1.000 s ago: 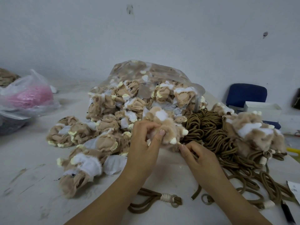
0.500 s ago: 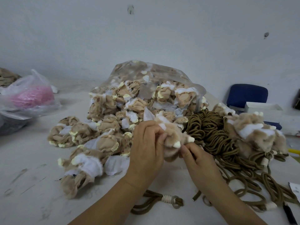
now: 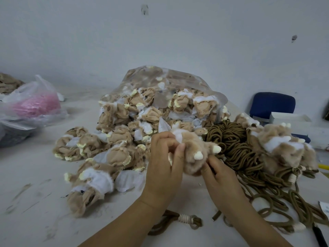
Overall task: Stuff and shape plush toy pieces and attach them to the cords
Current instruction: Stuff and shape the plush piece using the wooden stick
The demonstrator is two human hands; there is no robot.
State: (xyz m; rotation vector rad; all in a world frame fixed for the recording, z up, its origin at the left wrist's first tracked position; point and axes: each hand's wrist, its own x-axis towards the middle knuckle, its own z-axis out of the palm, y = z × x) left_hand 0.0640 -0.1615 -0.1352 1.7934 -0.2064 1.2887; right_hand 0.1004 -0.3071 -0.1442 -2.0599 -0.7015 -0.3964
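A tan furry plush piece (image 3: 194, 148) with two small cream horns and a white patch is held above the table between both hands. My left hand (image 3: 164, 161) pinches its left side with thumb and curled fingers. My right hand (image 3: 218, 173) grips it from below and to the right. A pile of inside-out tan plush pieces (image 3: 124, 136) spills from a clear plastic bag (image 3: 170, 81) behind. Brown cords (image 3: 233, 139) lie heaped to the right, and one bound cord loop (image 3: 183, 220) lies under my wrists.
Finished furry pieces (image 3: 283, 148) sit on the cords at the right. A plastic bag with pink material (image 3: 35, 104) stands at the left. A blue chair (image 3: 270, 104) and a white box (image 3: 288, 120) are at the right edge. Bare white table (image 3: 35, 202) shows at front left.
The plush piece has turned between my hands, its horns swinging to the right. My left fingers have curled tighter on it, and my right hand has come up under it.
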